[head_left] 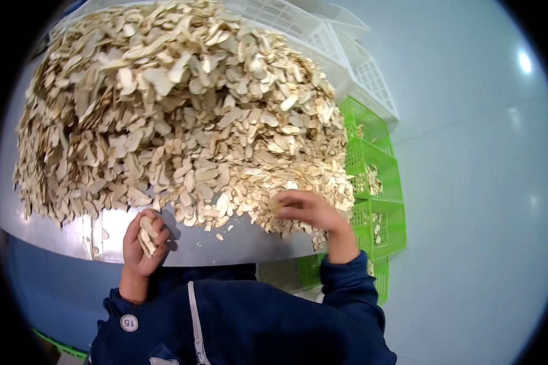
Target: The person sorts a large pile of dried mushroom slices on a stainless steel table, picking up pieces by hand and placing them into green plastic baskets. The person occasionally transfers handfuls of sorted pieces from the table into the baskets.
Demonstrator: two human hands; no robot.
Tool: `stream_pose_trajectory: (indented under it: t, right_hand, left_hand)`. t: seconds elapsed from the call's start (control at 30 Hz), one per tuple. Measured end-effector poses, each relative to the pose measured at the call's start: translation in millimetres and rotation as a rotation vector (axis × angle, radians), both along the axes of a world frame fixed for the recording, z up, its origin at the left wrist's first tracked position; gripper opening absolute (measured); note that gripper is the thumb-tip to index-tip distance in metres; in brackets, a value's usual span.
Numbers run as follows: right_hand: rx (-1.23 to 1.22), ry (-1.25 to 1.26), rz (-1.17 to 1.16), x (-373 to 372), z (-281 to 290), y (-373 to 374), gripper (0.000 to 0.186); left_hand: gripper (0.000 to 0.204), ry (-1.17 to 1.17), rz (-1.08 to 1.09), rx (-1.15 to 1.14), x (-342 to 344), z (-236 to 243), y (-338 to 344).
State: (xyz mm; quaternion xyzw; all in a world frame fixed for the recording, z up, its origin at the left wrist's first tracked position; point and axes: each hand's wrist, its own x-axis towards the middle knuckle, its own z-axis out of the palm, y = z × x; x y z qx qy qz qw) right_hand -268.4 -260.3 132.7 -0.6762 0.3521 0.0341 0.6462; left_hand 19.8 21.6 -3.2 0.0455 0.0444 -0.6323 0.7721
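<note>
A large heap of pale, dried-looking slices (182, 121) covers most of a metal table (195, 246); I cannot tell what they are cut from. At the table's near edge, my left hand (143, 243) is raised with its fingers curled around a few slices (147, 236). My right hand (307, 210) reaches into the near right part of the heap, palm down. Its fingers are bent together among smaller slices and slightly blurred, so what lies between the fingertips is hard to make out.
Green plastic baskets (386, 213), some with a few slices inside, line the table's right side. White plastic crates (347, 55) stand behind them at the far right. A smooth pale blue floor (469, 182) lies beyond. Loose crumbs are scattered along the heap's near edge.
</note>
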Motion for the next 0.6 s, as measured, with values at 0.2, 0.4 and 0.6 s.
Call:
stream_pose_trajectory:
  t: [0.2,0.4,0.6]
  right_hand:
    - [-0.553,-0.376,-1.09,-112,36,-114,0.043]
    - [-0.372,-0.316,-0.689,-32,8,-53,0.037]
    - [-0.044,-0.01,0.246,42,-42,64,0.034]
  left_hand:
    - [0.035,-0.008,-0.037,-0.015,-6,4,-13]
    - [0.033,-0.02,0.026,-0.032,-3,-7,5]
    - [0.033,-0.016,-0.04,-0.015,-10,-11,22]
